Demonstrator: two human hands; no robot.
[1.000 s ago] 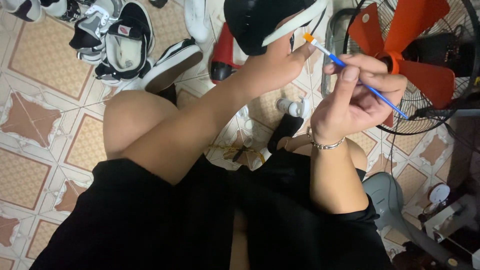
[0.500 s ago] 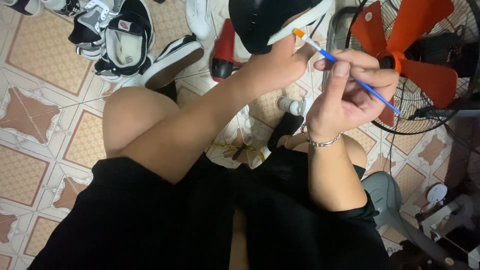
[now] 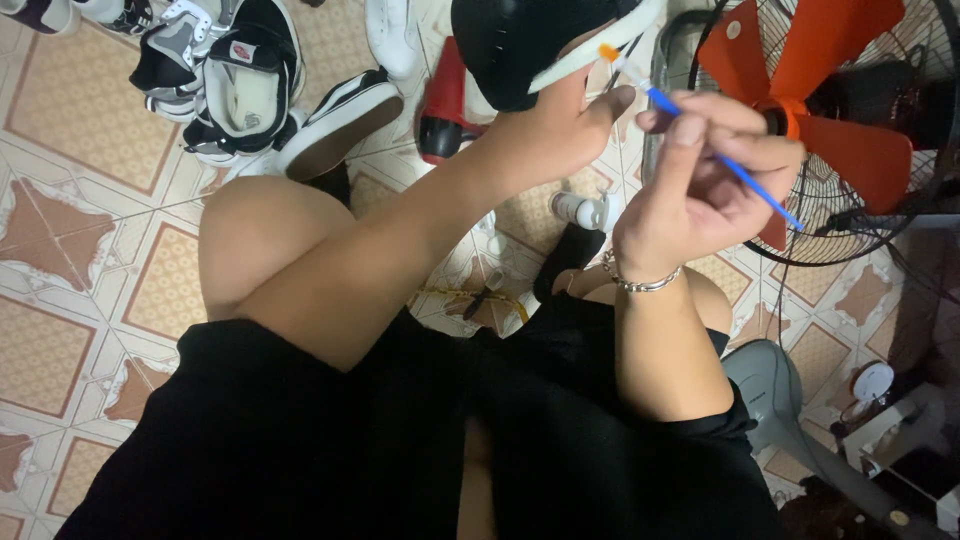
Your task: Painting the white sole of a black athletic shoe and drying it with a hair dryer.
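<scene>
At the top centre of the frame, a black shoe with a white sole is gripped by the left hand, its forearm stretching diagonally over the raised knee. The right hand pinches a blue paintbrush, its orange tip touching the sole, beside an orange-bladed fan.

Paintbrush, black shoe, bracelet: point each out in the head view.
paintbrush (image 3: 700, 138): head view, on the blue handle above the right hand's fingers.
black shoe (image 3: 520, 50): head view, on the black upper.
bracelet (image 3: 640, 283): head view, on the silver chain at the right wrist.
</scene>
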